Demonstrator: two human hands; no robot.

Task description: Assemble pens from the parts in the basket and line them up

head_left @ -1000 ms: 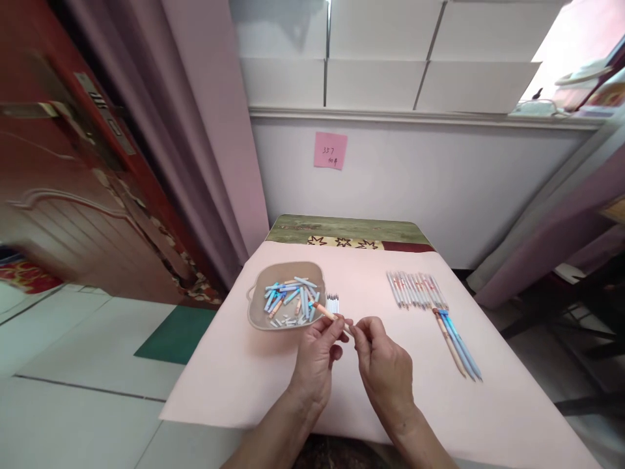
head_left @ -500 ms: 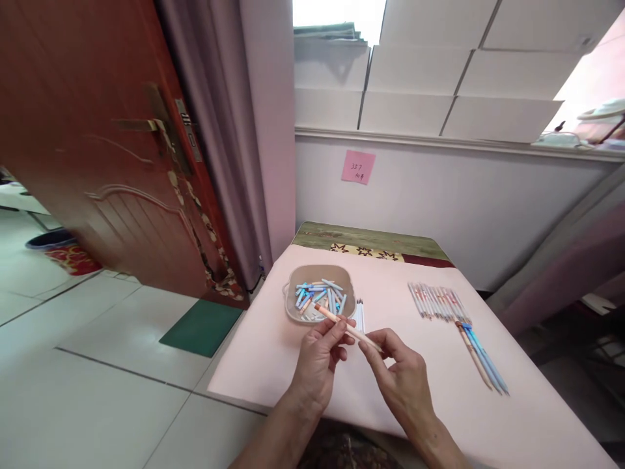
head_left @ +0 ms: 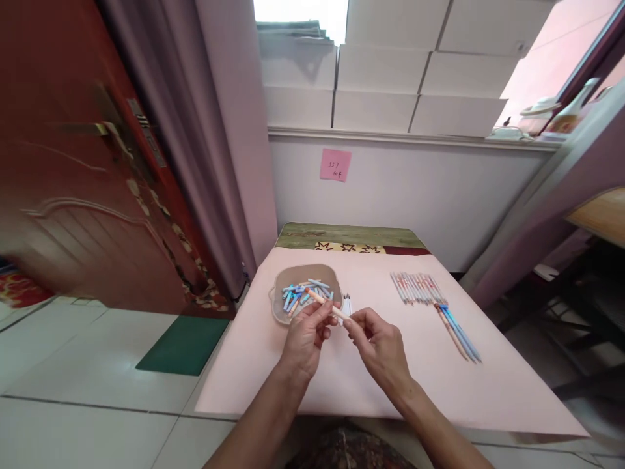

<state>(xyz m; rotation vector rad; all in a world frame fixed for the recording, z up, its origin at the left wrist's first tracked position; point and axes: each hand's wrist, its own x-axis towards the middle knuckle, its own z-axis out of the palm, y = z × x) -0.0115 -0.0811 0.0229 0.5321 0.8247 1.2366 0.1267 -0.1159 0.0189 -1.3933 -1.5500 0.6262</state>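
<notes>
A slim pen [head_left: 340, 314], cream with an orange end, is held slantwise between my two hands above the table. My left hand [head_left: 303, 333] pinches its middle between thumb and fingers, the orange end pointing up and left over a plastic box. At the lower right end, my right hand [head_left: 381, 344] closes its thumb and fingertips around the tip, partly hiding it. Blue, grey and orange pen parts [head_left: 318, 284] lie loose in the beige box [head_left: 276, 293]. Just behind the hands, several thin white refills [head_left: 346, 306] with dark tips lie side by side.
On the right of the pink-covered table [head_left: 439, 397] lies a row of pale pens [head_left: 415, 288]. Several blue and orange pens [head_left: 459, 333] lie in front of it. A pink note [head_left: 334, 165] is on the wall; a brown door [head_left: 88, 195] stands at left.
The view has swung to the right, so the table and boxes appear further left. Both hands keep hold of the pen, and my right hand stays at its lower end.
</notes>
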